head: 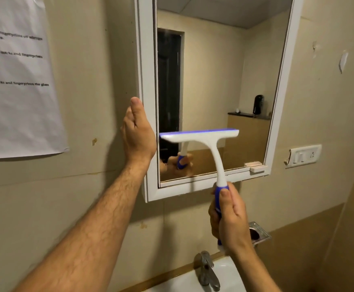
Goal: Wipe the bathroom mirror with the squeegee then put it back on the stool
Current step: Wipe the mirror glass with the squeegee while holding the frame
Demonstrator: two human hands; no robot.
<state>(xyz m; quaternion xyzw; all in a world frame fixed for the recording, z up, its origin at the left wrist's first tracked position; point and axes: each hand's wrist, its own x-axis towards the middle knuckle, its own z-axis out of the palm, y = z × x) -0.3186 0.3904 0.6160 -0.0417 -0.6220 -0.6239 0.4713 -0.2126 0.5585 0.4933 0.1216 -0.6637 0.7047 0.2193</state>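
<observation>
Right hand [229,218] is wrapped tight around the blue grip of the squeegee [205,148], thumb laid up along the handle, holding it upright in front of the lower part of the bathroom mirror [214,81]. Its white head with the blue blade edge sits roughly level across the lower glass, and you can see the grip and the hand reflected just underneath it. Can't really tell if the blade is actually touching the glass or just hovering close.

Left hand [138,131] is open, fingers together and flat, pressed against the outer left edge of the white mirror frame [148,102], thumb pointing up.

Below there's a white sink [193,279] with a metal tap [206,270], and a small metal soap dish [258,233] on the wall just behind the right hand. A printed paper sheet [18,76] is stuck on the wall to the left, and a white switch plate [304,153] sits to the right of the mirror.
</observation>
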